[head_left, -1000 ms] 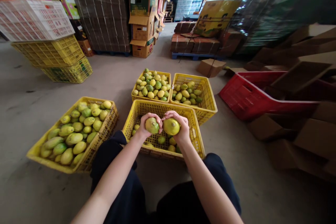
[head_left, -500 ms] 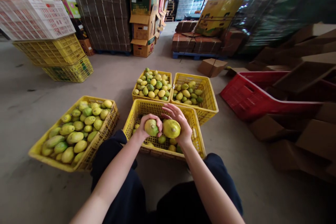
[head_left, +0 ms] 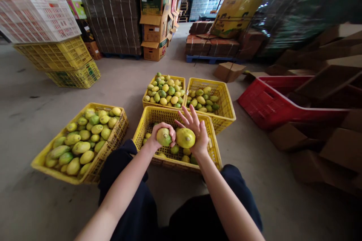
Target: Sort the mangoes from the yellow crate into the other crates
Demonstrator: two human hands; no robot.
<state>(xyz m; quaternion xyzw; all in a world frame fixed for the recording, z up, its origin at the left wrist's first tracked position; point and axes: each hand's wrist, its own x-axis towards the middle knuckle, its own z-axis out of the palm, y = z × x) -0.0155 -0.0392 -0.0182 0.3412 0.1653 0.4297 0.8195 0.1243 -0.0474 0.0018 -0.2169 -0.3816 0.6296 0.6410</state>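
My left hand (head_left: 155, 135) has its fingers wrapped round a greenish-yellow lemon (head_left: 163, 137), whose tip faces me. Beside it my right hand (head_left: 200, 133) supports a larger, yellower lemon (head_left: 185, 138) against the palm, its upper fingers spread and lifted. The two lemons are close together over the near yellow crate (head_left: 214, 147). Several more lemons (head_left: 175, 150) lie low in that crate, partly hidden by my hands.
A heaped yellow crate of lemons (head_left: 106, 165) stands at left. Behind the near crate are a full crate (head_left: 144, 103) and a partly filled one (head_left: 226, 101). A red crate (head_left: 260, 103) and cardboard boxes (head_left: 342, 150) lie at right; stacked crates (head_left: 56, 54) stand far left.
The fingers of my right hand have spread and risen, while its lemon stays almost in place. My left hand keeps its hold with hardly any movement.
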